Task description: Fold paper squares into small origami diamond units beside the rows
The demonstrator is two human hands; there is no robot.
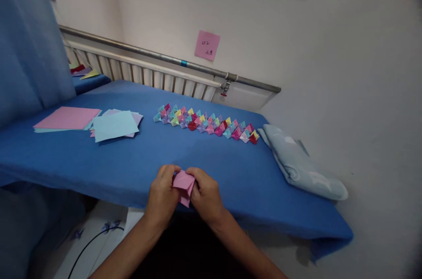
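Observation:
A pink folded paper [184, 183] is held between my two hands, just over the front edge of the blue-covered table [148, 156]. My left hand [163, 193] is closed on its left side, with the thumb at the top edge. On the right side, my right hand [207, 195] grips it, fingers partly hidden behind the paper. The piece is partly opened out, with a hollow showing between its folds. Beyond my hands, rows of small folded paper pieces [209, 129] in many colours lie across the table.
Pink sheets [67, 118] and light blue sheets [117, 126] lie in stacks at the left. A folded light green blanket [300, 162] rests at the right end. Behind the table are a radiator [148, 77], a metal pipe [141, 50] and a pink wall note [207, 45]. A blue curtain [29, 37] hangs left.

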